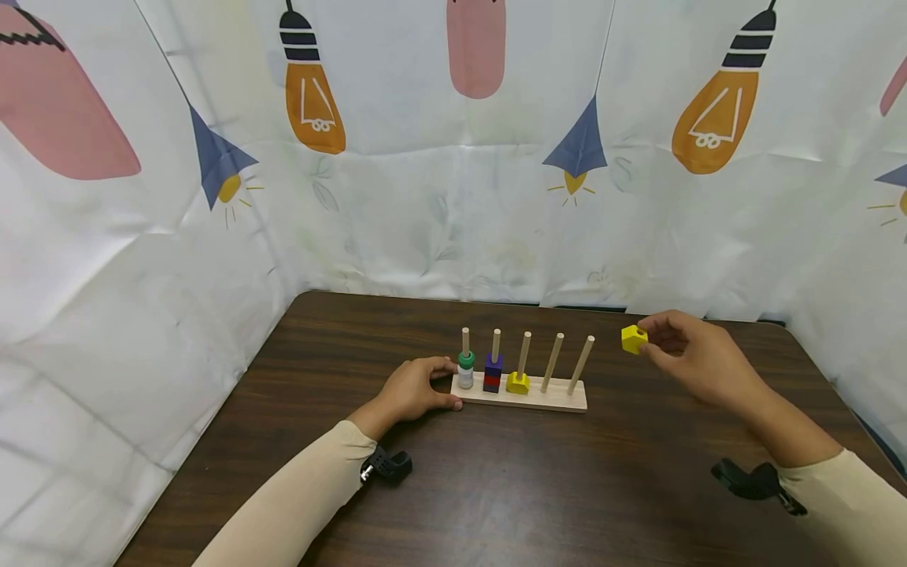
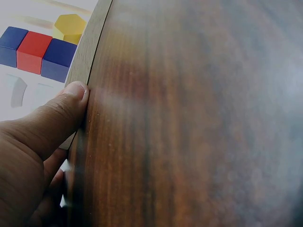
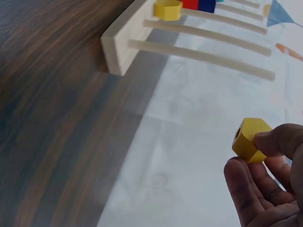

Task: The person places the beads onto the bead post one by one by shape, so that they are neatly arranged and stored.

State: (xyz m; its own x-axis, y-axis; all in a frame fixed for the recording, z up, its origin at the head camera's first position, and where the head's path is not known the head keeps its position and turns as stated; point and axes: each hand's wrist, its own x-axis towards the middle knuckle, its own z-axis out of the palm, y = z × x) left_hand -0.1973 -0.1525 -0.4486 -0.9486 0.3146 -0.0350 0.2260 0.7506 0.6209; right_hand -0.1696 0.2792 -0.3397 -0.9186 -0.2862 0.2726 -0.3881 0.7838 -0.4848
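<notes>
A wooden peg board [image 1: 556, 402] with several upright pegs stands on the table. My left hand [image 1: 414, 390] grips its left end, thumb [image 2: 61, 111] against the front edge and fingers at the far side. To the right of the board, raised in the air, my right hand [image 1: 697, 354] pinches a yellow hexagonal block [image 1: 634, 339]. A hole shows in that block [image 3: 251, 139] in the right wrist view. On the board's pegs sit white pieces [image 1: 465, 378] under a green ring [image 1: 466, 360], blue and red square blocks [image 1: 492, 370], and another yellow hexagonal block [image 1: 518, 384].
The dark wood-grain table [image 1: 524, 488] reaches to a white curtain [image 1: 439, 220] printed with lamps and bulbs, hanging behind and at the sides. A black strap device [image 1: 388, 465] is on the left wrist, another [image 1: 754, 482] on the right.
</notes>
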